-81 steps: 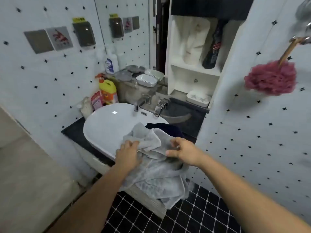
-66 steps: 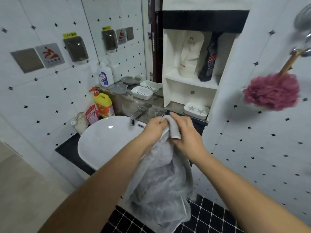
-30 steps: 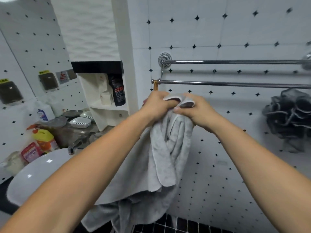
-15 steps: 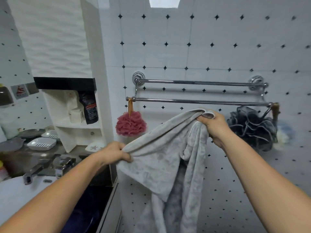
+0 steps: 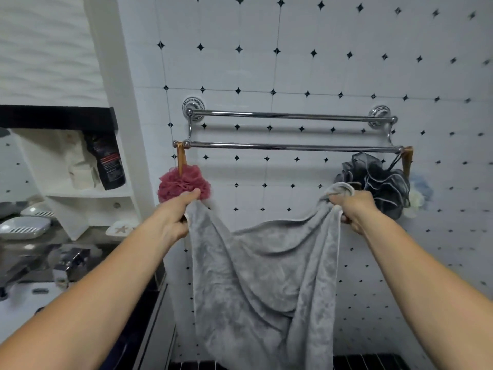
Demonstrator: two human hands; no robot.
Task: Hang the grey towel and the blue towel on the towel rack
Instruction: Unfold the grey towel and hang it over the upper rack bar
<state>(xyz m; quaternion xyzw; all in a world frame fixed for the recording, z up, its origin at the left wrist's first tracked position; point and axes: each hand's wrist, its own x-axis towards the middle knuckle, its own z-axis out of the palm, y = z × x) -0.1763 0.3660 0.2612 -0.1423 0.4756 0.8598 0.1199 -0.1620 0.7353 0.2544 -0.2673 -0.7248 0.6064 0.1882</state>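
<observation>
Both hands up in front of the wall, holding the grey towel (image 5: 264, 276) spread between them. Left hand (image 5: 174, 220) is closed on the towel's top left corner, fingers curled round the cloth, thumb up; right hand (image 5: 353, 209) is closed on the top right corner, a bunched bit of hem sticking out above the fist. Hands well apart, so the top edge sags in a shallow curve between them and the rest hangs straight down below the wrists — held this way, likely, to open the towel out flat before it goes over a bar. Towel rack (image 5: 290, 132) sits on the tiled wall above and beyond both hands, two chrome bars, both bare along their length; towel is under the lower bar and not touching it. Pink bath pouf (image 5: 184, 182) hangs from the bar's left end just behind the left hand, dark grey pouf (image 5: 378, 180) from the right end just beyond the right hand. So free span for the towel is between the poufs, roughly matching the hand spread. Blue towel not clearly in view; cannot tell where it is. Sink counter and shelf off to the left of the left arm. Judged step: lift and drape grey towel; nothing hung yet.
</observation>
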